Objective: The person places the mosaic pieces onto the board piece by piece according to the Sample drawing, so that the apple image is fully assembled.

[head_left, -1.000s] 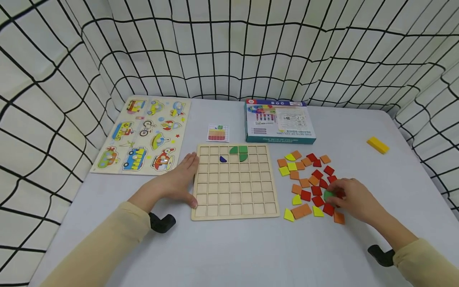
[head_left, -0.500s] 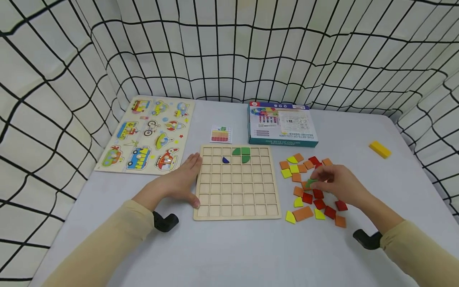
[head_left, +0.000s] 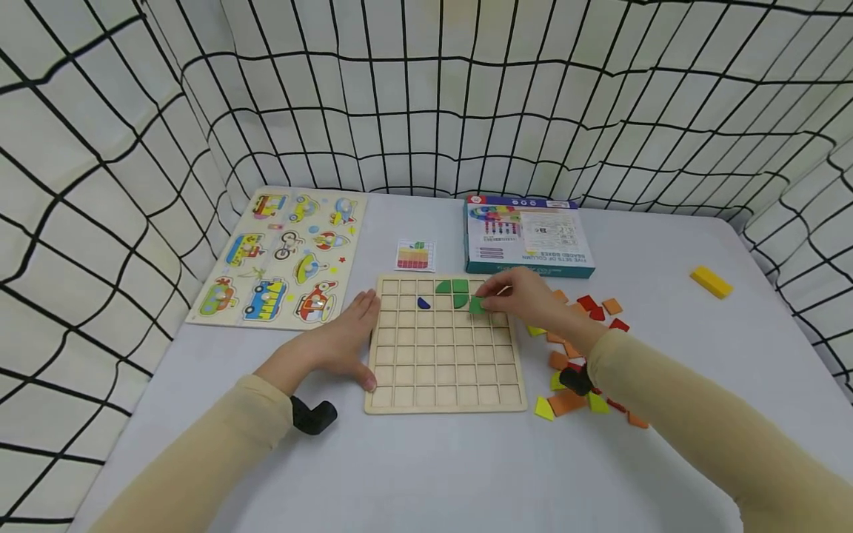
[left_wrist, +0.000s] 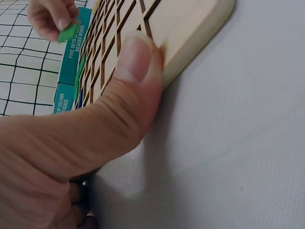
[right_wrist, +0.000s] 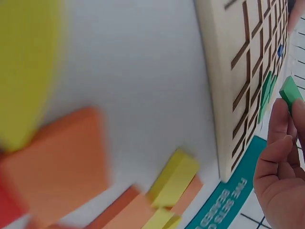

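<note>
A wooden grid board [head_left: 445, 357] lies flat at the middle of the table. My left hand [head_left: 338, 342] rests along its left edge, fingers extended toward the far corner. In the left wrist view the thumb [left_wrist: 136, 62] presses on the board's rim. Over the board's upper right part, my right hand [head_left: 516, 296] pinches a green tile [head_left: 476, 305] between thumb and fingertips. In the right wrist view this green tile [right_wrist: 289, 90] is raised above the grid. Several green pieces [head_left: 460, 286] and one dark blue piece [head_left: 423, 303] sit in the upper cells.
Orange, red and yellow tiles [head_left: 567, 402] lie scattered right of the board, partly hidden by the right forearm. Behind the board are a pattern card [head_left: 416, 256] and a flat box [head_left: 529, 240]. A picture puzzle [head_left: 280, 259] lies left, a yellow block [head_left: 711, 282] far right.
My right hand has carried the green tile from the loose tiles leftward to above the board. My left hand has stayed at the board's left edge. The head view has shifted slightly.
</note>
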The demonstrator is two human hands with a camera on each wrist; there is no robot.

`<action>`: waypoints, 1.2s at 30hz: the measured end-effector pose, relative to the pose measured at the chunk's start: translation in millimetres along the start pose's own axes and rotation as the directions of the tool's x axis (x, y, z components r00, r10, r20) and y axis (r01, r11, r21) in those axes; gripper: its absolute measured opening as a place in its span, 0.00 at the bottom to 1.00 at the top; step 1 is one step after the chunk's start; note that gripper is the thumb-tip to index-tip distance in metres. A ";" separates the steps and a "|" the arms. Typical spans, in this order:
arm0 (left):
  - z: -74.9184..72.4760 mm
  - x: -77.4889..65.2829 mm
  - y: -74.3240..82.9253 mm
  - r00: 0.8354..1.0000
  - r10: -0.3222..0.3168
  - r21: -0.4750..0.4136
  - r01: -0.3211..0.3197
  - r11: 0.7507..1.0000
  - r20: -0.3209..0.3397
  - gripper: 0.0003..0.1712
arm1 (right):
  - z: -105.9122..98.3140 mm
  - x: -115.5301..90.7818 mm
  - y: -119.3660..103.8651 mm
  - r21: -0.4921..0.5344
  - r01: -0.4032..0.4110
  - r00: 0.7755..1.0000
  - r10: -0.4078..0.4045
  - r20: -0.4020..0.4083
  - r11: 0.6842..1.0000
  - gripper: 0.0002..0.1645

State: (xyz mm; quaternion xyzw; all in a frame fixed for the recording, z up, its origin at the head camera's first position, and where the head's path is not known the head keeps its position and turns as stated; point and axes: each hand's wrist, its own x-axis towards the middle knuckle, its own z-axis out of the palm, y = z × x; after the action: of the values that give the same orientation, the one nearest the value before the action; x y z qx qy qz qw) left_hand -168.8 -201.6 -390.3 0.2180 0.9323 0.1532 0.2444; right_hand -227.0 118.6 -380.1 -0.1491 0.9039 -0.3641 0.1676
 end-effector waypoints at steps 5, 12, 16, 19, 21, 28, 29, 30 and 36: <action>1.0 -0.1 -0.9 1.000 0.001 -0.004 -0.001 1.000 -0.003 0.80 | 14.2 26.9 -12.3 -0.008 0.023 1.000 -0.023 -0.002 1.000 0.10; 2.6 0.6 -2.1 1.000 0.003 -0.004 -0.003 1.000 -0.010 0.81 | 28.1 45.9 -22.3 -0.037 0.038 0.999 -0.037 0.024 0.999 0.08; 1.8 -0.4 -1.8 1.000 -0.002 -0.004 0.002 1.000 -0.013 0.80 | 32.7 49.3 -24.5 -0.077 0.041 0.999 -0.039 0.024 0.996 0.07; 1.8 -1.1 -1.6 1.000 -0.001 0.000 0.001 1.000 -0.015 0.80 | 35.9 50.8 -26.3 -0.101 0.037 0.999 -0.034 0.030 0.994 0.08; 1.8 -1.6 -1.5 1.000 -0.001 -0.003 0.001 1.000 -0.016 0.80 | 38.0 51.5 -27.2 -0.116 0.036 0.999 -0.033 0.028 0.993 0.08; 1.0 -1.7 -0.3 1.000 0.000 -0.005 0.000 1.000 -0.019 0.80 | 41.4 48.3 -28.8 -0.165 0.068 0.998 -0.067 0.008 0.984 0.06; 0.9 -1.7 -0.1 1.000 0.001 -0.005 -0.001 1.000 -0.019 0.80 | 41.6 47.7 -28.6 -0.169 0.072 0.997 -0.072 0.008 0.983 0.05; 0.9 -1.8 0.0 1.000 0.001 -0.005 -0.001 1.000 -0.019 0.80 | 41.6 47.0 -28.5 -0.168 0.071 0.997 -0.071 0.008 0.983 0.04; 1.5 -1.4 -0.7 1.000 0.000 -0.005 0.000 1.000 -0.016 0.80 | 41.8 43.4 -28.2 -0.199 0.047 0.999 -0.043 0.026 0.979 0.06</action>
State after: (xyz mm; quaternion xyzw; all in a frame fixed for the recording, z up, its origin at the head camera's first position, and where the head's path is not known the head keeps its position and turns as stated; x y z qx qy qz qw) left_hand -167.2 -202.7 -391.3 0.2162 0.9339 0.1574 0.2375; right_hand -244.6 56.7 -397.0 -0.1895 0.9305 -0.2736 0.1531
